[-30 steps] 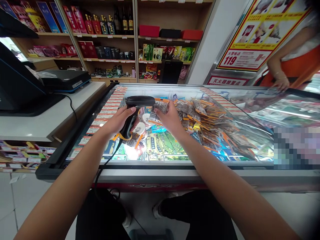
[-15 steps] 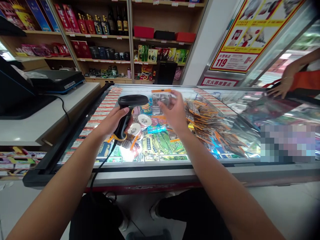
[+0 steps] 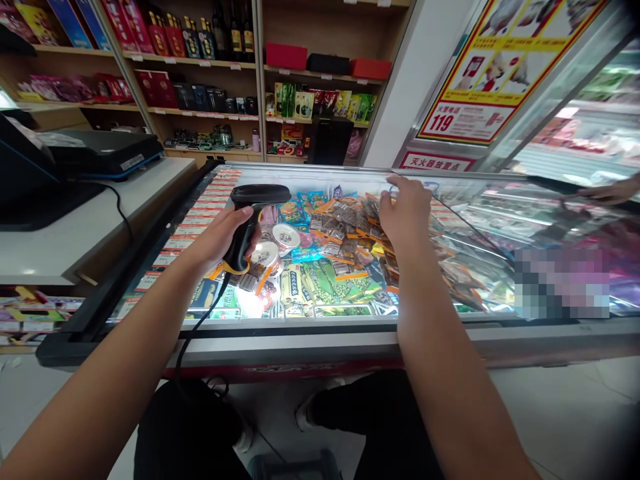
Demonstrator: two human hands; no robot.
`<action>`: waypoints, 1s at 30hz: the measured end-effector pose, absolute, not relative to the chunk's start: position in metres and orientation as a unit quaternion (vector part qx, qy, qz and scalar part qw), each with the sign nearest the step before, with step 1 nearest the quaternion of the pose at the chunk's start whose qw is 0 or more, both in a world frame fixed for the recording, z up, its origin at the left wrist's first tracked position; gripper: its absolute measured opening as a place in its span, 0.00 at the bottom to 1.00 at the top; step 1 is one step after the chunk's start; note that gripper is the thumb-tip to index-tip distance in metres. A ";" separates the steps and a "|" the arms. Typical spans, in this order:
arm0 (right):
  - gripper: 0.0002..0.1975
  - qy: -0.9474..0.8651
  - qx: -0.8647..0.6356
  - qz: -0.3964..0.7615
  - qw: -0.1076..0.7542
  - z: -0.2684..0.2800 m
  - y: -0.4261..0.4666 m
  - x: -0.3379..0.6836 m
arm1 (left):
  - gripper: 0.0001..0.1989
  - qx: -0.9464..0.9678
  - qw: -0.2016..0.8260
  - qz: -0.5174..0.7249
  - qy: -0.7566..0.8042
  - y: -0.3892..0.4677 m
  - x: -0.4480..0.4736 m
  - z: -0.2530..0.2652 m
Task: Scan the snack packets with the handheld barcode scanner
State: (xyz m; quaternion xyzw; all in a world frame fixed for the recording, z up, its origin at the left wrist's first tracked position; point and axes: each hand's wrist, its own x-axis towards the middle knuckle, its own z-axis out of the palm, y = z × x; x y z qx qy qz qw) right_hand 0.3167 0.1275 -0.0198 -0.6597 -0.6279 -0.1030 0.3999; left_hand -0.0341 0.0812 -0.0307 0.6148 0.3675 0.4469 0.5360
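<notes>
My left hand (image 3: 220,233) is clenched round the grip of the barcode scanner (image 3: 250,217), held above the left end of the chest freezer (image 3: 320,330); its cord (image 3: 193,340) hangs down toward me. The grip's long axis rises away from me, and the flat head points right, across the freezer, toward the packets. My right hand (image 3: 407,213) lies flat and released, fingers spread, on the heap of snack packets (image 3: 350,223) at the freezer's far middle. It holds no packet, so as I judge it, nothing is under the scanner yet.
</notes>
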 end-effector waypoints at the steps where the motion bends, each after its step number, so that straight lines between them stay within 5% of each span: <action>1: 0.15 -0.658 -0.604 -0.108 0.436 -0.018 0.123 0.300 | 0.21 0.608 0.539 0.453 0.366 0.081 -0.034 -0.030; 4: 0.09 -0.747 -0.457 -0.018 0.482 -0.023 0.104 0.237 | 0.22 0.593 0.538 0.479 0.360 0.082 -0.035 -0.026; 6: 0.09 -0.817 -0.406 0.139 0.385 -0.035 0.089 0.194 | 0.22 0.585 0.532 0.495 0.361 0.082 -0.036 -0.022; 10: 0.29 -0.876 -0.386 0.188 0.220 -0.062 0.067 0.145 | 0.21 0.552 0.535 0.520 0.373 0.083 -0.039 -0.018; 16: 0.48 -0.847 -0.404 0.317 0.140 -0.062 0.073 0.160 | 0.23 0.555 0.537 0.513 0.374 0.085 -0.039 -0.020; 19: 0.30 -0.836 -0.391 0.363 0.130 -0.052 0.083 0.181 | 0.24 0.565 0.533 0.506 0.376 0.086 -0.040 -0.021; 22: 0.10 -0.848 -0.377 0.341 0.152 -0.045 0.092 0.203 | 0.23 0.578 0.531 0.501 0.366 0.085 -0.041 -0.021; 30: 0.19 -0.619 -0.510 0.373 0.467 -0.042 0.121 0.232 | 0.23 0.656 0.559 0.385 0.330 0.079 -0.040 -0.027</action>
